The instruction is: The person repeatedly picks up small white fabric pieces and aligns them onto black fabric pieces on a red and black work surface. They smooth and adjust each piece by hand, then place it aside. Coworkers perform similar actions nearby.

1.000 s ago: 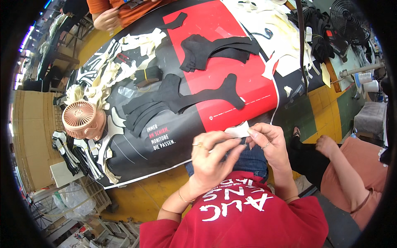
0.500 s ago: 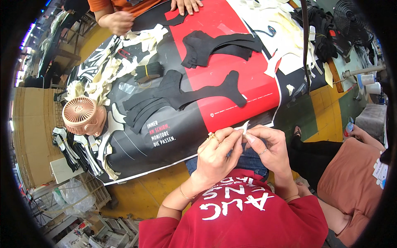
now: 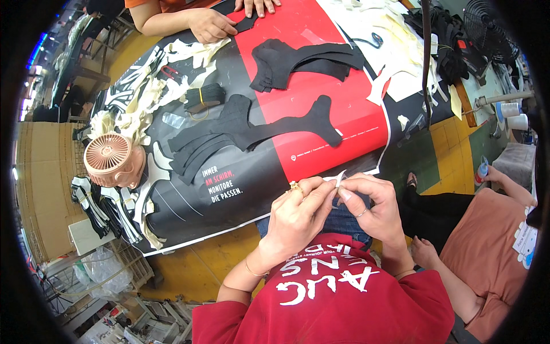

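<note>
My left hand point(image 3: 301, 212) and my right hand point(image 3: 373, 203) meet fingertip to fingertip just past the table's near edge. Between them they pinch a small white scrap point(image 3: 340, 178), its pointed end sticking up and the rest hidden by the fingers. On the black and red table cover point(image 3: 252, 186) ahead lie two fanned stacks of cut black fabric pieces, the nearer stack point(image 3: 229, 135) and the farther stack point(image 3: 303, 60). Neither hand touches them.
A pink fan point(image 3: 114, 157) stands at the left, beside cream scraps point(image 3: 137, 114) and a banded black bundle point(image 3: 204, 98). Across the table a co-worker's hand point(image 3: 212, 26) holds a black piece point(image 3: 245, 24). Another person point(image 3: 487, 246) sits at the right.
Across the table, the co-worker's hand has come down and right onto the black piece there. My hands stay almost in place, with the white scrap's tip shifted slightly between them.
</note>
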Available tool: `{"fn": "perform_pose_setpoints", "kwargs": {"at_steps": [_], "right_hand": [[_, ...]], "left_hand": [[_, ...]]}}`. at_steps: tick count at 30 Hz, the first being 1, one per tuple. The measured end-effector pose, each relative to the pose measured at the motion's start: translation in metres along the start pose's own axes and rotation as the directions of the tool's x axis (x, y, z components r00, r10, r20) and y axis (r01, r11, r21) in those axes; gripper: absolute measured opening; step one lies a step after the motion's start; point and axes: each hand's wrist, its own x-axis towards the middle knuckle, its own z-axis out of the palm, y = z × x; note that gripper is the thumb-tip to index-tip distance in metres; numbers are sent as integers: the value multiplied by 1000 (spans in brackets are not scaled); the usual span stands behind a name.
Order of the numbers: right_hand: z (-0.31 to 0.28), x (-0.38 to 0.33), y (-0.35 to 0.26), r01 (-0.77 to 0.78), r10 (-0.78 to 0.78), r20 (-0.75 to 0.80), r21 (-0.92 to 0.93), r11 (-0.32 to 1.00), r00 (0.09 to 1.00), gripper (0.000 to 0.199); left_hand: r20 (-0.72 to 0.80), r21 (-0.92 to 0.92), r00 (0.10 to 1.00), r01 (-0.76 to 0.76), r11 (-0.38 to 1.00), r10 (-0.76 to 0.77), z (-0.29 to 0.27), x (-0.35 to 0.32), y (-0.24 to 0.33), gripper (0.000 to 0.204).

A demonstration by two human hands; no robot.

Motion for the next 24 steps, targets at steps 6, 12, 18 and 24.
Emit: {"fn": "perform_pose_setpoints", "kwargs": {"at_steps": [6,12,18,24], "right_hand": [[-1,1,-5,42,-38,26,-163,986,999,12],[0,2,-5,49,-44,34,-171,984,998,12],[1,4,-4,49,-44,38,-140,989,998,11],[3,5,-5,46,-41,36,-167,985,999,11]], "left_hand": [[123,79,992,-36,996,26,-8,3,-3,27],[191,177,978,-122,977,88,-11,3,-7,26],[143,141,988,-85,986,64,-8,3,-8,27],[107,165,992,-86,983,69,-7,3,-10,27]]}}
